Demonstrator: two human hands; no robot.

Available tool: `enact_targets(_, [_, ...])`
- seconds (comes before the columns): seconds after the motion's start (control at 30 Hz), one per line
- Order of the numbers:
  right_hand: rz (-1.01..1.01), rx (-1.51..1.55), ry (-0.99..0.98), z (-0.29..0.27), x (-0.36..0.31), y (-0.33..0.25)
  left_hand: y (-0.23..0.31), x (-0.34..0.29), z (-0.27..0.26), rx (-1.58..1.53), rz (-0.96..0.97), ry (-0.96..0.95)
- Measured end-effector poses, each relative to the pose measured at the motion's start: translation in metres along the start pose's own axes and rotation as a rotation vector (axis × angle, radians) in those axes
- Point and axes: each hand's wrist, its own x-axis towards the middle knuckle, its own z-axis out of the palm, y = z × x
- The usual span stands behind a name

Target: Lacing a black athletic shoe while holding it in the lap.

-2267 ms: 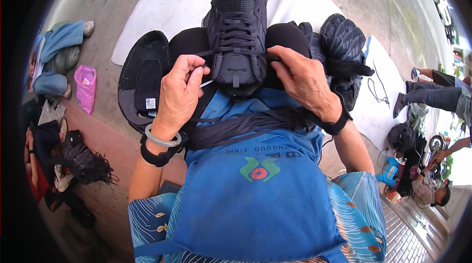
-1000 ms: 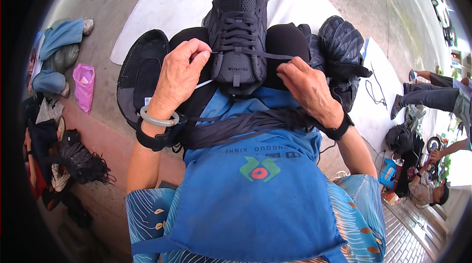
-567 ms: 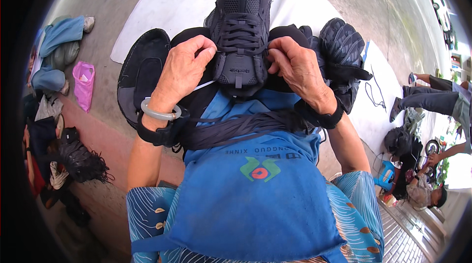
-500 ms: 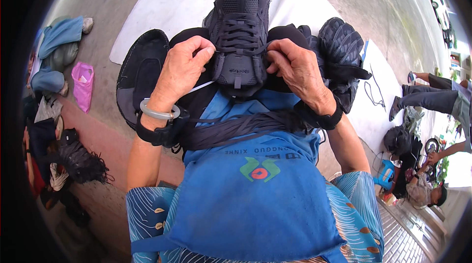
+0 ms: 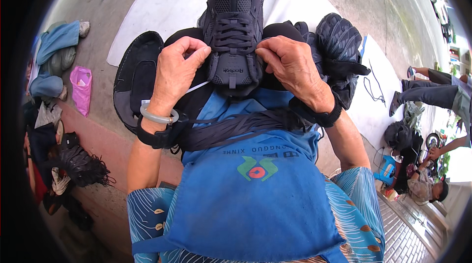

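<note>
A black sneaker (image 5: 235, 66) sits in front of me, toe pointing away, its flat black shoelace (image 5: 232, 37) crossing the tongue in several rows. At the left edge of its collar, my left hand (image 5: 179, 69) is closed in a pinch on the shoelace. My right hand (image 5: 290, 66) pinches the lace at the opposite edge; the bits between the fingertips are mostly hidden. A thin white strip (image 5: 197, 87) runs between my left wrist and the shoe. Across my blue apron (image 5: 255, 204) lies a bundle of loose black laces (image 5: 236, 129).
A black shoe sole (image 5: 139, 73) lies to the left, and more black shoes (image 5: 339, 42) are piled on the right, by a white sheet (image 5: 147, 12). A pink bag (image 5: 81, 88) stands farther left. Other people sit on both sides; a person's legs (image 5: 423, 91) show at right.
My right hand has shifted slightly left, its fingertips now against the shoe's edge. The sneaker sits a little farther left, and my left hand has moved slightly with it.
</note>
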Motion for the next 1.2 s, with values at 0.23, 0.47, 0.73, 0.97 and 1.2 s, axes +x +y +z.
enact_targets(0.23, [-0.008,-0.083,-0.004,0.002,0.001,-0.006,0.003,-0.008,0.009,0.473,0.547,0.247])
enact_targets(0.47, [0.004,-0.038,-0.004,0.008,0.000,-0.009,0.019,-0.036,0.016,0.668,0.487,0.239])
enact_targets(0.73, [0.083,-0.114,0.147,0.008,-0.008,-0.007,0.007,-0.033,0.025,0.440,0.387,0.181])
enact_targets(0.97, [-0.093,-0.584,0.139,0.025,-0.031,-0.026,-0.006,-0.020,0.027,0.394,0.493,0.209])
enact_targets(1.2, [0.032,-0.219,0.089,0.019,-0.028,-0.003,-0.006,-0.019,0.030,0.352,0.537,0.189])
